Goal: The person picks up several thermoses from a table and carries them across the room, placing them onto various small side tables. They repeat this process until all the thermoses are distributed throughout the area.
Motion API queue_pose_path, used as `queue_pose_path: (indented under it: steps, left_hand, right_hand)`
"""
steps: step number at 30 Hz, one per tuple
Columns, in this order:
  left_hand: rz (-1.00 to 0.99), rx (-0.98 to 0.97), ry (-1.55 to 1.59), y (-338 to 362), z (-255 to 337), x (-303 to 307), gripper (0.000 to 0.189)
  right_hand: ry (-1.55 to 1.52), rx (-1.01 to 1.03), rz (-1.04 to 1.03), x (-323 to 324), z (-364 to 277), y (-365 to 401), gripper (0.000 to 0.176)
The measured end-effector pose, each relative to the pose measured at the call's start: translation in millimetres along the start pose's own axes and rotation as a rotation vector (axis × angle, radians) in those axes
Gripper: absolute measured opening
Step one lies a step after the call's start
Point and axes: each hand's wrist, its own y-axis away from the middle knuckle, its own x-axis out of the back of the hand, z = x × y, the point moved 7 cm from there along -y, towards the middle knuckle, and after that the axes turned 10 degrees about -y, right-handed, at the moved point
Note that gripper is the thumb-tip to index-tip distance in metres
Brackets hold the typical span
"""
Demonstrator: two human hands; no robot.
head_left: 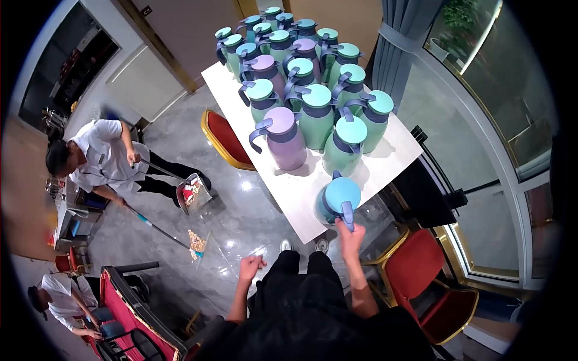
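My right hand (350, 242) is wrapped round the handle of a blue vacuum jug (341, 195) at the near corner of the white table (308, 224). Its round lid faces up toward me. Held low in front of my body, away from the table, my left hand (252, 266) is curled closed with nothing showing in it. Just beyond the held jug stand a green vacuum jug (344, 144) and a purple vacuum jug (285, 141). Behind them, several more green, blue and purple jugs with dark handles crowd the table.
A person (105, 153) on the left sweeps debris (196, 242) with a broom and dustpan (194, 194). Another person (63, 301) sits by a red-topped table (129, 316). Red chairs (415, 265) stand close on my right and beside the table (226, 141). Curved windows line the right.
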Motion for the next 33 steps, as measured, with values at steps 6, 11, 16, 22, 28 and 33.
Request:
queue_pose_path:
  steps: [6, 11, 16, 22, 28, 33]
  left_hand:
    - [0.218, -0.538, -0.303, -127, 216, 29, 0.04]
    - [0.496, -0.888, -0.436, -207, 344, 65, 0.055]
    - [0.049, -0.554, -0.524, -264, 341, 47, 0.027]
    - [-0.391, -0.283, -0.125, -260, 311, 11, 0.033]
    - [-0.005, -0.377, -0.102, -226, 303, 27, 0.029]
    - [0.051, -0.388, -0.05, -164, 301, 81, 0.028]
  right_hand:
    - [-0.025, -0.016, 0.036, 13, -23, -14, 0.027]
    - [0.042, -0.004, 0.109, 21, -40, 5, 0.023]
    - [0.066, -0.023, 0.165, 6, -48, 31, 0.023]
    - [-0.124, -0.08, 0.181, -29, -38, 27, 0.019]
    - [0.011, -0.06, 0.12, -54, -25, 23, 0.022]
    - [-0.02, -0.118, 0.139, -61, -27, 25, 0.022]
